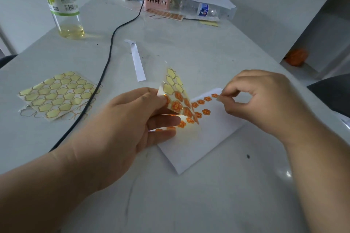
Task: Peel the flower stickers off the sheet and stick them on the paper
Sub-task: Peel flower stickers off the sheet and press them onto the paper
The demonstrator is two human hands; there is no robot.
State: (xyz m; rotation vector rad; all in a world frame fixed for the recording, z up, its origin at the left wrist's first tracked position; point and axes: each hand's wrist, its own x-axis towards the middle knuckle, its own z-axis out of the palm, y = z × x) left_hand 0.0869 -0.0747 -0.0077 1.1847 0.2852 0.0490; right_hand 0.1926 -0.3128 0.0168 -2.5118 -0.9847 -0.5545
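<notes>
L hand (132, 119) comes in from lower left, thumb on top + fingers spread under sticker sheet (175, 92), pinching its near edge. Sheet stands tilted, long axis pointing up & away, over white paper (198, 147) on table (208, 204). R hand (265, 100) arches over paper's far edge, thumb + index pinching 1 flower sticker (218, 98); other fingers curled.
</notes>
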